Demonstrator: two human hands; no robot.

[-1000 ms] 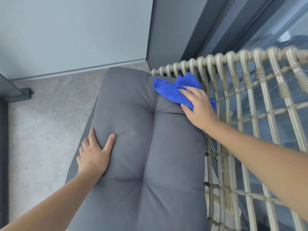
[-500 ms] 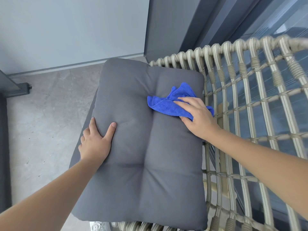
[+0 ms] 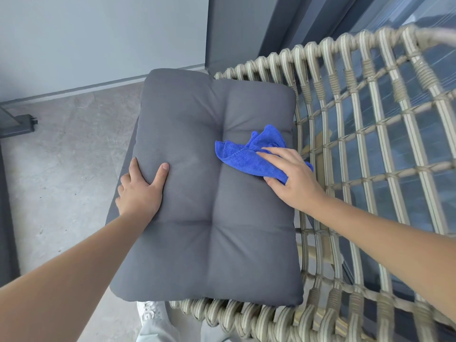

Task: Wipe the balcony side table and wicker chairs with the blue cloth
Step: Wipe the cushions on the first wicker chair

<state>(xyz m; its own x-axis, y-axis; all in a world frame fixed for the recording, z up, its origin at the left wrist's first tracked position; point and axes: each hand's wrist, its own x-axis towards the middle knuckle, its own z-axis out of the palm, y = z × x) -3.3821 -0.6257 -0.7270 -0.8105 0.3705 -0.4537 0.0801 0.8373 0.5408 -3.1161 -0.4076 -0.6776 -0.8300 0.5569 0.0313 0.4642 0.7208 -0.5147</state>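
A grey seat cushion (image 3: 209,218) lies on a beige wicker chair (image 3: 350,134). A crumpled blue cloth (image 3: 241,159) sits on the cushion's right half, just right of the centre seam. My right hand (image 3: 291,176) lies flat on the cloth and presses it into the cushion, with the thumb beside the cloth's near edge. My left hand (image 3: 140,188) rests on the cushion's left edge, thumb on top and fingers draped down the side. The side table is not in view.
The chair's woven back and arm rise along the right and near sides. A glass balustrade (image 3: 407,169) shows through the weave. Grey stone floor (image 3: 61,181) lies to the left, a pale wall (image 3: 98,40) behind, and a dark metal frame (image 3: 17,124) at far left.
My right hand has dragged the blue cloth from the cushion's far right corner toward me, to about the middle of its right half. My left hand has stayed on the left edge.
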